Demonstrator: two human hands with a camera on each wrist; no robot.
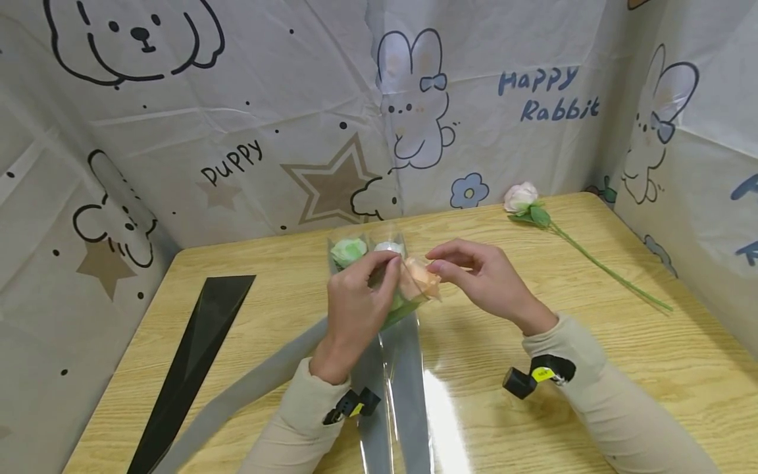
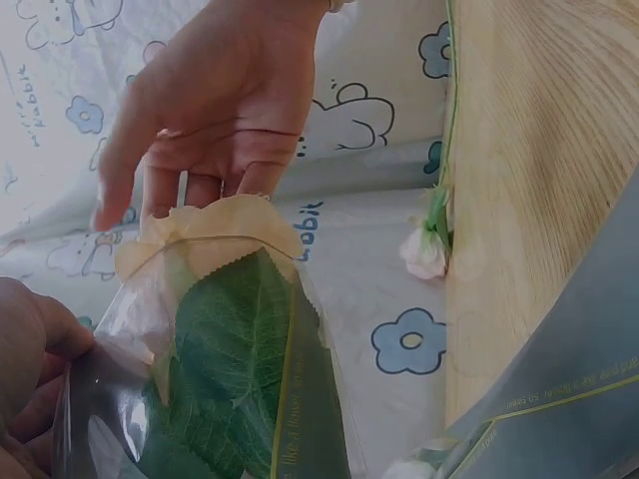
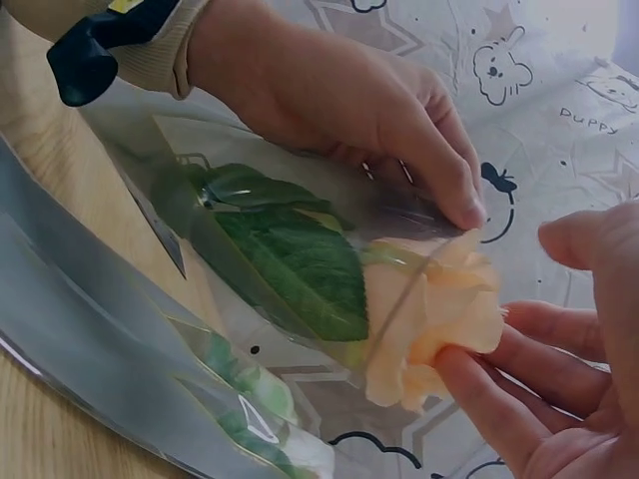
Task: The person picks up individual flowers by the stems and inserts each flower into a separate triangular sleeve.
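Note:
A peach artificial rose stands in the mouth of a clear flower sleeve, its petals at and just above the rim. Its dark green leaves show through the film. With thumb and fingers, my left hand pinches the sleeve's edge beside the bloom. My right hand is at the other side. Its extended fingers touch the petals, while the thumb stands apart in the right wrist view. A pale green rose and a white rose, in grey-banded sleeves, lie just beyond my left hand.
A black folded sleeve lies on the left of the wooden table. The grey sleeves stretch toward the front edge. At the back right lies a pale pink rose with a long green stem. Printed cloth walls the table's back and sides.

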